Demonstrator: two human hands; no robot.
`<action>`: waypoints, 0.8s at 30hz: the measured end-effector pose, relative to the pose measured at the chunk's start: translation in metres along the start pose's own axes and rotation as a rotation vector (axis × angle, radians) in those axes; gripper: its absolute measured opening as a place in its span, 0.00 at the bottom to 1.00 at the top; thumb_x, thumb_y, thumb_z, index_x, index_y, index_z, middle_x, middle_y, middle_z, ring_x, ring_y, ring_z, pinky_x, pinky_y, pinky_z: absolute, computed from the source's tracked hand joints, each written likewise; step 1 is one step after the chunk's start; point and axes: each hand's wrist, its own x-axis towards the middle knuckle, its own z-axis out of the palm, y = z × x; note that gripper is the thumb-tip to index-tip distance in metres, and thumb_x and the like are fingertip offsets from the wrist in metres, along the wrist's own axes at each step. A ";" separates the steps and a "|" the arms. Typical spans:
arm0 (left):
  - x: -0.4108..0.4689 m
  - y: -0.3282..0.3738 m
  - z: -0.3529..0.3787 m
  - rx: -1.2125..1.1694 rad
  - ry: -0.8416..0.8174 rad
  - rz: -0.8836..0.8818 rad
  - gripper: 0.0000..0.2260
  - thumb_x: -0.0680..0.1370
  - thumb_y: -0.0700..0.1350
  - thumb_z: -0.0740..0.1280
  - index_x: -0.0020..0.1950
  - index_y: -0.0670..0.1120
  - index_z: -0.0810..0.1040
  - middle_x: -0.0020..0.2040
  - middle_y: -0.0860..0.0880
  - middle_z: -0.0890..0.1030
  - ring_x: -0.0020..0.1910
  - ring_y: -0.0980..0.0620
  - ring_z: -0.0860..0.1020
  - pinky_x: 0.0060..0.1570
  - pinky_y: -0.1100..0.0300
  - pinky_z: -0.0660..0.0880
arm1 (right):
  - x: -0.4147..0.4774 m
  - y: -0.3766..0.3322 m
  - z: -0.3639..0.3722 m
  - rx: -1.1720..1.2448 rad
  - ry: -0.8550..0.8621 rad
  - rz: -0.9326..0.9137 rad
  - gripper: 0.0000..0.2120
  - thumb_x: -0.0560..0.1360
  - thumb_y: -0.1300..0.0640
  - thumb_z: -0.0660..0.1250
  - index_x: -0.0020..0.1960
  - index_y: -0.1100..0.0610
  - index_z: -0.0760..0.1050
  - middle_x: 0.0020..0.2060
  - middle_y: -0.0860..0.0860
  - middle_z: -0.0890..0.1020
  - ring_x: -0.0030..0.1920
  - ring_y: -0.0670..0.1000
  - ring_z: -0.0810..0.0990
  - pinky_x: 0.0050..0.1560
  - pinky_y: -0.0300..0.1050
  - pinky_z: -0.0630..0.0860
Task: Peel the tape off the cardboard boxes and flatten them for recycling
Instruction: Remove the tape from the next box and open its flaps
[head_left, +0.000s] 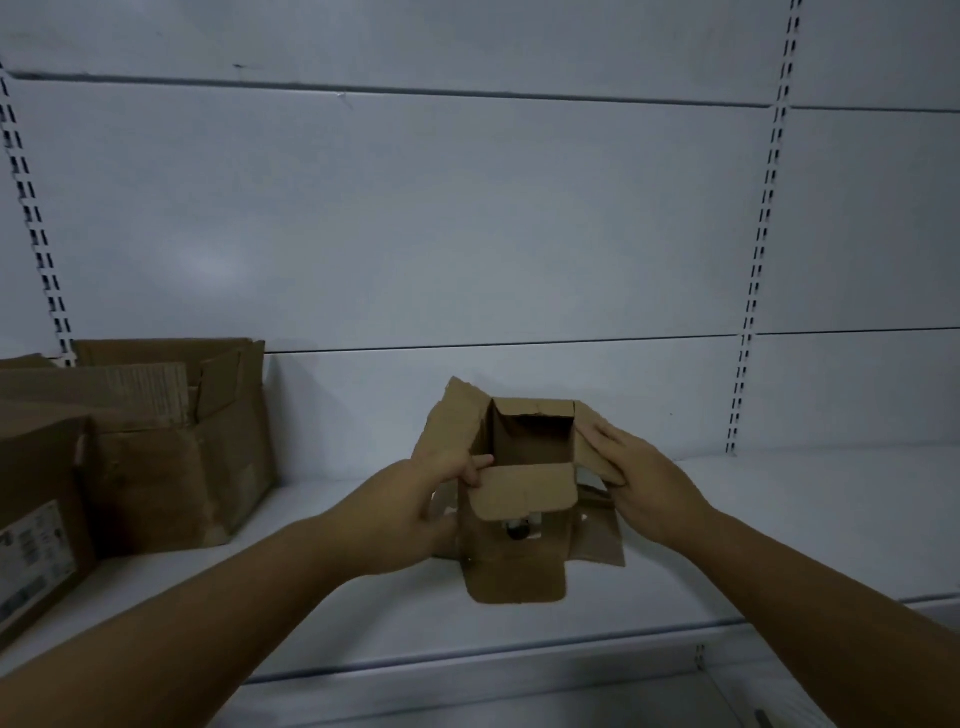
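Cardboard, brown: small box (511, 561) is held upright on the white shelf (779, 519), top flaps folded out, mouth open. Left hand (415, 514) is clenched round the box's left wall, thumb set at the rim beside the near flap (522, 493). Right hand (644, 478) is laid flat-fingered on the right flap (591, 458), not clenched. White patch (519, 527) under the near flap: nothing legible. Well left of the grip, a big open box (182, 457) and a labelled box (36, 467) are seen; label (31, 556) print is too blurred to be read.
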 end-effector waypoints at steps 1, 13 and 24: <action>-0.002 0.000 0.000 -0.030 -0.011 -0.006 0.10 0.79 0.43 0.65 0.53 0.58 0.70 0.69 0.64 0.68 0.63 0.66 0.69 0.52 0.80 0.65 | -0.001 -0.001 0.003 0.110 -0.016 0.012 0.37 0.74 0.71 0.59 0.74 0.44 0.51 0.76 0.48 0.55 0.75 0.53 0.58 0.72 0.49 0.62; -0.008 0.031 0.001 -0.220 0.224 -0.143 0.17 0.72 0.43 0.74 0.56 0.59 0.76 0.48 0.63 0.80 0.49 0.62 0.77 0.54 0.68 0.74 | 0.019 -0.064 -0.040 0.525 0.243 0.053 0.23 0.79 0.66 0.58 0.68 0.45 0.67 0.69 0.51 0.67 0.63 0.51 0.71 0.58 0.30 0.68; -0.037 0.014 0.068 -0.084 0.057 -0.177 0.28 0.76 0.58 0.61 0.75 0.58 0.59 0.73 0.59 0.64 0.73 0.53 0.60 0.71 0.49 0.61 | 0.042 -0.120 -0.046 0.287 -0.270 -0.182 0.21 0.78 0.67 0.58 0.58 0.41 0.73 0.54 0.35 0.71 0.52 0.37 0.73 0.48 0.24 0.70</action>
